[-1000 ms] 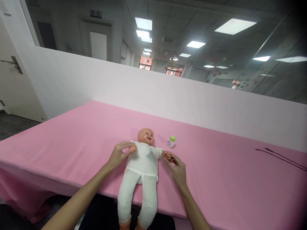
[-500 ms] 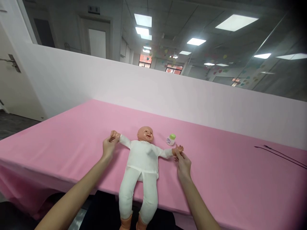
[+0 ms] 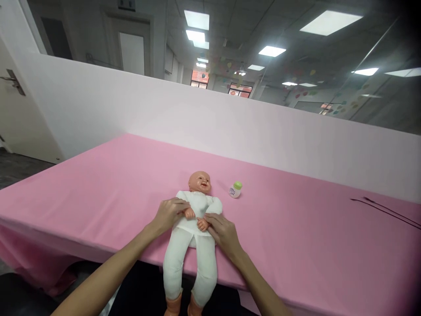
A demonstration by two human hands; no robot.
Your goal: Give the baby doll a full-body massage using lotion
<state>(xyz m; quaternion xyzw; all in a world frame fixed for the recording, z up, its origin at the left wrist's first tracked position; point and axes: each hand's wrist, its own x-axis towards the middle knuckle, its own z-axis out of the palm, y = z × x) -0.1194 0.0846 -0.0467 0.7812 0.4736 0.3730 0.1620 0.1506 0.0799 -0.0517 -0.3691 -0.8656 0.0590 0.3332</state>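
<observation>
A baby doll (image 3: 194,199) in a white top and white trousers lies on its back, its head toward the far side and its feet over the near table edge. Both doll arms are bent in over its belly. My left hand (image 3: 169,213) is closed around the doll's forearm on the left of the view, near the wrist. On the other side my right hand (image 3: 224,231) grips the doll's other forearm close to its small fist. Parts of my fingers are hidden behind the doll's arms.
Right of the doll's head stands a small clear jar (image 3: 235,190) with a green lid. Two thin dark cords (image 3: 384,210) lie at the far right. A pink cloth (image 3: 108,188) covers the table, which meets a low white wall (image 3: 204,118) under glass. A door (image 3: 19,105) is at left.
The doll's arms were stretched out sideways in my hands. Both hands have moved inward, and the doll's arms are now folded over its belly. The jar stays put.
</observation>
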